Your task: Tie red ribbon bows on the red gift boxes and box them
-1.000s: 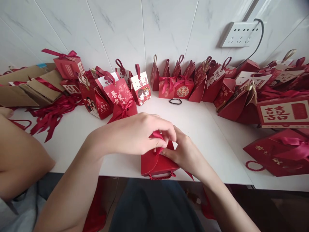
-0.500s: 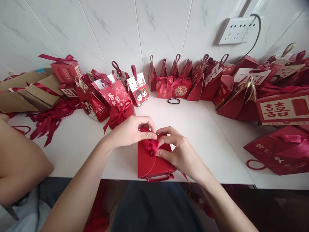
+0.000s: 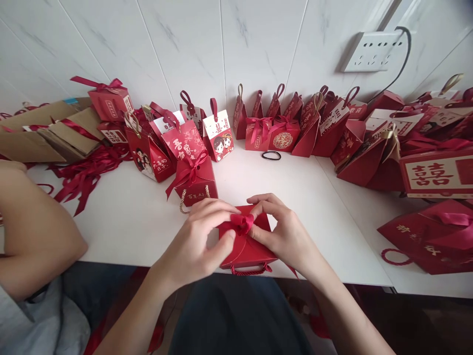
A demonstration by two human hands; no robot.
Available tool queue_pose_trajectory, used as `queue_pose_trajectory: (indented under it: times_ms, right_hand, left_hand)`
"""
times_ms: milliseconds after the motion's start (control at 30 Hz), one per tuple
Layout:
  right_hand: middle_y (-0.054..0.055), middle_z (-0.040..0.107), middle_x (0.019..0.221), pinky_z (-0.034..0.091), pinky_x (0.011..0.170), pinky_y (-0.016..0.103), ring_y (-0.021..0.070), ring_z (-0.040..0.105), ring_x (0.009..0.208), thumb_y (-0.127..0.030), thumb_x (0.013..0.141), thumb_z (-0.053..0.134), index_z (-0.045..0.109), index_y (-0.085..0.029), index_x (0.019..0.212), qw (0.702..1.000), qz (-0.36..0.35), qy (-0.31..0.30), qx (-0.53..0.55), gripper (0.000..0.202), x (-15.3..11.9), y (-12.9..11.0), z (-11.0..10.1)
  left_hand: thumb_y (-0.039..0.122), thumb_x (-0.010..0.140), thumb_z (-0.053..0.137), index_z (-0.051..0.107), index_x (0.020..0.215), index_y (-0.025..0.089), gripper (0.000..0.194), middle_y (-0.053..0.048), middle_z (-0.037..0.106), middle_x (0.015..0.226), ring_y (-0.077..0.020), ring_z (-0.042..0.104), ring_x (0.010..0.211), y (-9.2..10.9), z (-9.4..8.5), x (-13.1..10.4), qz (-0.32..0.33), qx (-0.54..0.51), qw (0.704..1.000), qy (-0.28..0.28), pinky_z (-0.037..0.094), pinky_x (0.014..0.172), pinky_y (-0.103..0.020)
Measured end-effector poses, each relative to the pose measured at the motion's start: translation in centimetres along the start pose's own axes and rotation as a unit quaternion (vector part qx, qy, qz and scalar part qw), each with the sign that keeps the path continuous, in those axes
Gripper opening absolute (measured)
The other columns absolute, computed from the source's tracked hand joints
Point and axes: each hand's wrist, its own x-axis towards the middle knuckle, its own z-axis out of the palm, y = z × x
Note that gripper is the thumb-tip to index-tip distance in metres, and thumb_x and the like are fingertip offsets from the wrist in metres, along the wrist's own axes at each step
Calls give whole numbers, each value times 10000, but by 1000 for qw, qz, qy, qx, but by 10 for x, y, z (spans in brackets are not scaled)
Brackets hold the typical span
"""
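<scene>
In front of me, near the table's edge, sits a red gift box (image 3: 242,252) with a twisted red cord handle (image 3: 251,270) at its near side. A bow of red satin ribbon (image 3: 243,224) lies on its top. My left hand (image 3: 201,241) is at the bow's left side, thumb and fingers curled around the ribbon. From the right, my right hand (image 3: 284,229) pinches the bow between thumb and fingers. One ribbon tail hangs past the box's right side. The exact knot is partly hidden by my fingers.
Red gift boxes stand along the wall, including one with a bow (image 3: 194,182) just beyond my left hand. Loose ribbons (image 3: 86,172) lie at left, near another person's arm (image 3: 40,212). A black hair tie (image 3: 271,156) lies on the white table (image 3: 295,182); a large box (image 3: 432,236) is at right.
My left hand has moved from above and behind the bow down to its near left side, uncovering the box behind. My right hand stays at the bow. The view has shifted slightly left.
</scene>
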Motion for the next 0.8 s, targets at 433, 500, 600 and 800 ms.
queue_pose_trajectory:
  times_ms: [433,500,600,800]
  right_hand:
    - [43,574,1108,463,878,383,229,574,1055,-326,794,655,606,-234,734,999,10,10,-44,120,-5,-4,-9]
    - [43,574,1113,476,860,361,222,582,1041,-378,797,662,632,-236,754,1000,9,-8,-22,151,-3,-1,-13]
    - [49,579,1108,463,893,371,219,591,1030,-416,806,653,657,-230,778,1000,7,-29,7,187,1,3,-16]
    - [50,571,1112,438,923,355,201,581,1043,-386,865,584,629,-221,803,999,-7,-39,29,182,2,6,-14]
  left_hand:
    - [273,892,508,620,721,211,214,-26,670,1080,-215,576,1049,6,24,-7,-63,38,993,95,383,953,-407]
    - [278,891,502,634,742,213,209,-37,667,1077,-216,574,1054,6,23,-6,-79,6,993,93,402,953,-393]
    - [290,877,515,659,775,210,193,-52,649,1090,-220,574,1055,6,21,-4,-103,-61,990,79,445,925,-365]
    - [304,861,527,680,787,197,201,-66,611,1116,-221,576,1043,6,19,0,-137,-129,981,50,478,871,-332]
